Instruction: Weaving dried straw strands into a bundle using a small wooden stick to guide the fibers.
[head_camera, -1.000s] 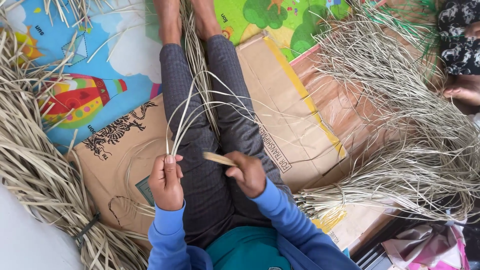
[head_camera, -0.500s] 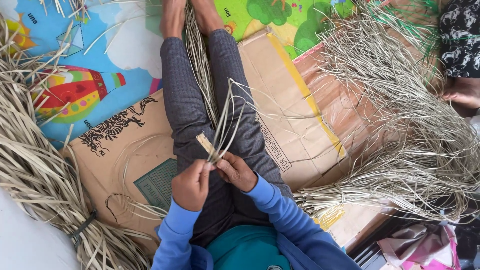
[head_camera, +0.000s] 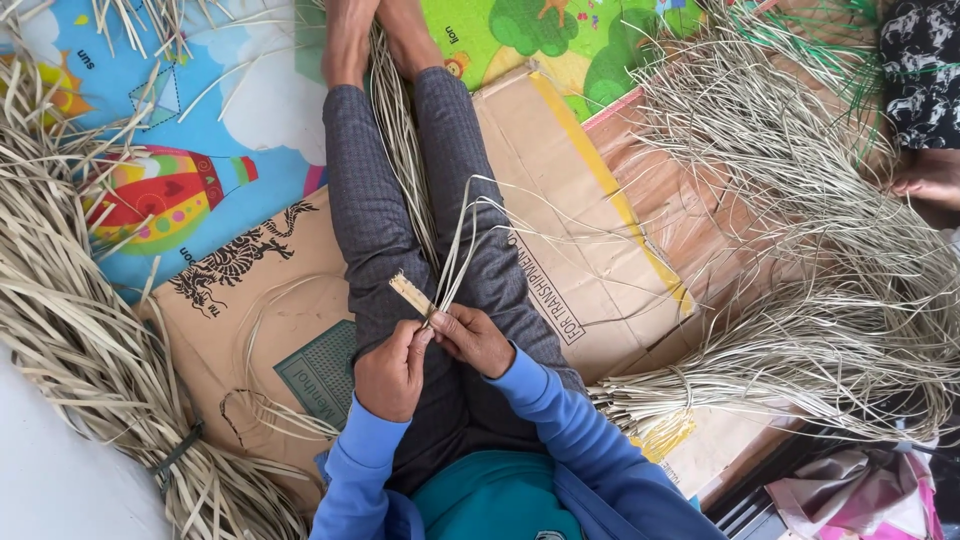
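I sit with my legs stretched out on flattened cardboard. My left hand and my right hand meet over my lap, both pinching a small bunch of thin pale straw strips at its base. A short flat stub of the bunch sticks up to the left of my fingers. The long strips rise from my fingers and curve off to the right over my right leg. More strips lie between my legs.
A thick pile of wide dried leaves lies at the left, tied with a band. A large heap of thin strips spreads at the right, beside another person's foot. A colourful play mat lies beyond the cardboard.
A second ago my hands were apart, the left holding strips up and the right holding the stub. They have come together and now grip one bunch; since half a second ago little has moved.
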